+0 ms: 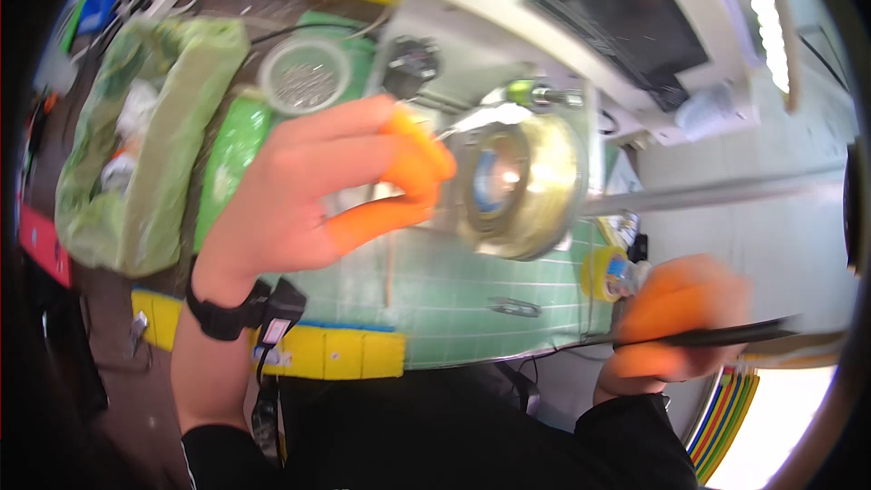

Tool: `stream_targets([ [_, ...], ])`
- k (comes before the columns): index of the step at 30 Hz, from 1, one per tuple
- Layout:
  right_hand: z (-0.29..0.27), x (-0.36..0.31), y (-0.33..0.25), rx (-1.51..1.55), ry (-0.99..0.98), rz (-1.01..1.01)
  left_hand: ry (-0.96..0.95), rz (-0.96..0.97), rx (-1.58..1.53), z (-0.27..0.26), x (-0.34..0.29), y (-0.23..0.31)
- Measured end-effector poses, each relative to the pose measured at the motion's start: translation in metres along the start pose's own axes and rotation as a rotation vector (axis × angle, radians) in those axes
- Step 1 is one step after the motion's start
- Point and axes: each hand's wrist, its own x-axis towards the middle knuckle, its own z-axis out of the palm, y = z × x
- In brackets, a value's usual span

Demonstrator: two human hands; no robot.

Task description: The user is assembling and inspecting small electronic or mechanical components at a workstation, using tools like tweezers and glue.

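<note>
My left hand, in orange finger cots, is raised over the green mat. Its thumb and fingers are closed in a pinch; whatever lies between the tips is too small or blurred to make out. Just right of those fingertips stands a large spool wound with shiny pale yellow material. At the mat's right side my right hand, also in orange finger cots and smeared by motion, is closed around long black tweezers. A small yellow roll lies just left of it.
A bin lined with a green bag stands left, beside a green packet. Behind is a round tub of small metal pieces. A light-coloured machine with a dark panel fills the back right. A yellow strip edges the front.
</note>
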Motion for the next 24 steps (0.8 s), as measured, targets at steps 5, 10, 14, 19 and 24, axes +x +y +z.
stream_targets([
  [5, 0.049, -0.049, 0.023, -0.089, -0.885, 0.409, -0.027, -0.07, 0.045, 0.009, -0.001, 0.0],
  [10, 0.1, -0.109, 0.046, -0.215, -0.646, 0.505, 0.057, -0.17, 0.023, 0.011, 0.002, 0.005],
  [14, 0.088, -0.116, 0.037, -0.206, -0.469, 0.615, 0.012, -0.182, 0.049, 0.015, 0.002, 0.008],
  [19, 0.048, -0.095, 0.067, -0.42, 0.433, 0.514, 0.028, -0.175, 0.177, 0.019, 0.002, 0.03],
  [24, 0.053, -0.092, 0.104, -0.451, 0.589, 0.452, -0.015, -0.023, 0.594, 0.026, 0.024, 0.062],
])
